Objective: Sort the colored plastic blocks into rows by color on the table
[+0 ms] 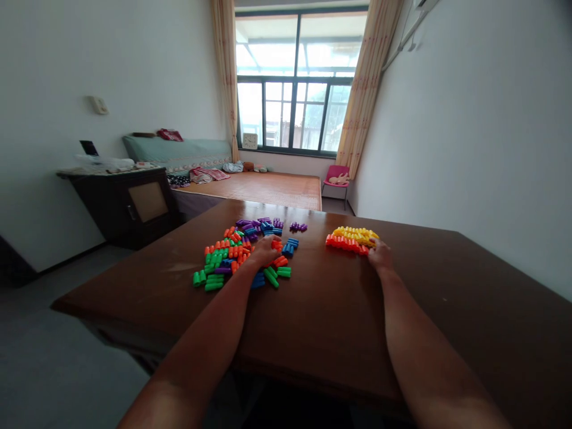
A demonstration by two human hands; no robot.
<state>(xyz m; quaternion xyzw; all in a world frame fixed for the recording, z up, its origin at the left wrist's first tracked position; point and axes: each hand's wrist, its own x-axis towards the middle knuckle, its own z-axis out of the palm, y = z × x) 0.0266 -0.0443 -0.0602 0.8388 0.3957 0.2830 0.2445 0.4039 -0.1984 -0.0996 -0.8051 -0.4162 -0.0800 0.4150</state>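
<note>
Though jumbled, glossy tubular blocks (240, 252)

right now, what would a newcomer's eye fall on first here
Probably the jumble of green, orange, blue and purple plastic pieces on the brown table, the left hand at its right side. Then the yellow cluster and orange row further right, with the right hand at their right end. Behind, the bright window between patterned curtains.
</note>
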